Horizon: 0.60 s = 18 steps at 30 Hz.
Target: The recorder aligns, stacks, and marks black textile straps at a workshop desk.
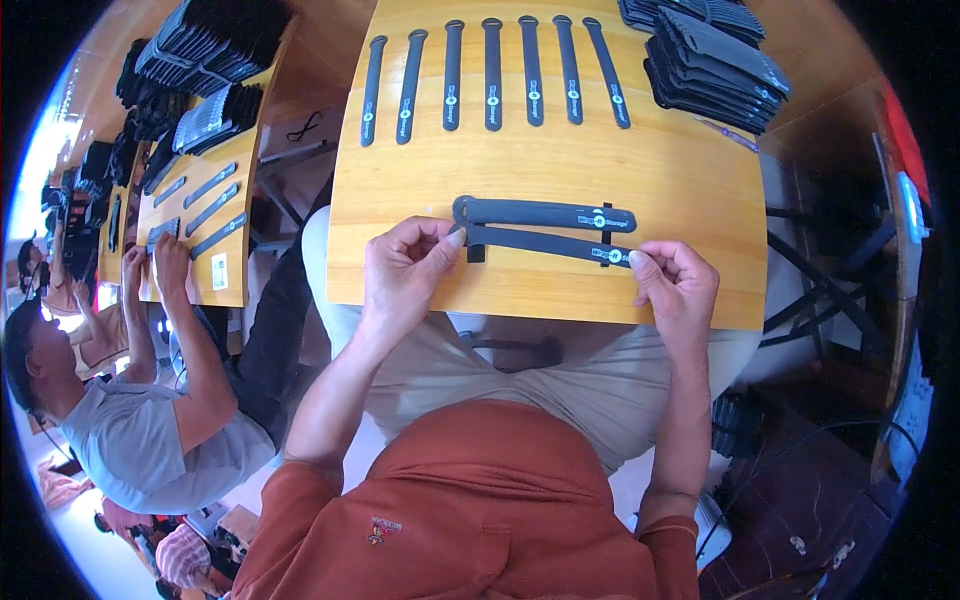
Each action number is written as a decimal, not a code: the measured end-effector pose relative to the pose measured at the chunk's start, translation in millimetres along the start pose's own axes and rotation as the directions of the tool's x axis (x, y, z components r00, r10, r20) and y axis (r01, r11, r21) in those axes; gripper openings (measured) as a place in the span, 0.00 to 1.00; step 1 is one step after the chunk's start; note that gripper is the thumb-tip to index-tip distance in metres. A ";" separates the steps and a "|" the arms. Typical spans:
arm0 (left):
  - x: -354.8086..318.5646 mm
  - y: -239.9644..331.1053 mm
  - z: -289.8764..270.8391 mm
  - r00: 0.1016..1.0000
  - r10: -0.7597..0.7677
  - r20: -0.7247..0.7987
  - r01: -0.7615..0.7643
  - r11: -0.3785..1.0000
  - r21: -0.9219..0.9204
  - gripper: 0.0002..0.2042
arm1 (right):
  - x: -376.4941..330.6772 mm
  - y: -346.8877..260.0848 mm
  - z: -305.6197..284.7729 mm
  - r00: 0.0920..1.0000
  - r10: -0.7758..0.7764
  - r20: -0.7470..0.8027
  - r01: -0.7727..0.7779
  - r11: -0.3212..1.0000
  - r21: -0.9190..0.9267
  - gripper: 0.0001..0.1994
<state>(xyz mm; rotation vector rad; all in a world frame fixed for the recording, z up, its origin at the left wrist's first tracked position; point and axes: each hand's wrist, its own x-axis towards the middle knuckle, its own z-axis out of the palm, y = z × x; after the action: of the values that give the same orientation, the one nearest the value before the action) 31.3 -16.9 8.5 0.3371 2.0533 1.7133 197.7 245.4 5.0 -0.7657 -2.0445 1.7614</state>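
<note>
A flat dark strap (548,243) with a printed light and green label is stretched between my hands near the table's front edge. My left hand (408,272) pinches its left end between thumb and fingers. At the other end, my right hand (682,292) is closed on the tip. Just beyond it lies a second dark strap (530,212), whose rounded left end has a slot. A small black piece (476,254) shows under the held strap beside my left fingers, and another dark bit (607,210) shows near the labels.
Several similar straps (492,75) lie in a row across the far side of the wooden table (400,180). Stacks of dark straps (715,70) stand at the far right, by a slim purple tool (728,134). To the left, a co-worker (150,430) handles straps at another table (232,285).
</note>
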 end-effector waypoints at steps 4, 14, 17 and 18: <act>6.7 -2.8 -1.7 0.999 -0.046 0.014 0.046 0.998 -0.035 0.07 | 9.6 11.1 -1.3 0.999 -0.018 0.050 0.017 1.000 0.025 0.10; 20.2 -4.9 1.0 0.997 -0.073 -0.033 0.076 0.992 0.097 0.05 | 25.0 13.6 -3.8 0.999 0.007 0.042 -0.006 1.000 -0.016 0.10; 23.2 -3.8 2.2 0.997 -0.064 -0.047 0.068 0.993 0.091 0.05 | 26.8 10.8 -3.0 0.999 -0.002 0.032 0.004 0.998 -0.059 0.10; 24.4 -4.7 0.3 0.997 -0.075 -0.024 0.077 0.991 0.113 0.06 | 27.4 11.5 -4.5 0.999 -0.009 0.038 0.011 0.998 -0.059 0.10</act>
<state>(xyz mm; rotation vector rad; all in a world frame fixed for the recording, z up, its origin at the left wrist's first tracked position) 10.6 -6.5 -0.5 0.2740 2.1548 1.5653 180.5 266.3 -8.0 -0.7430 -2.1298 1.7300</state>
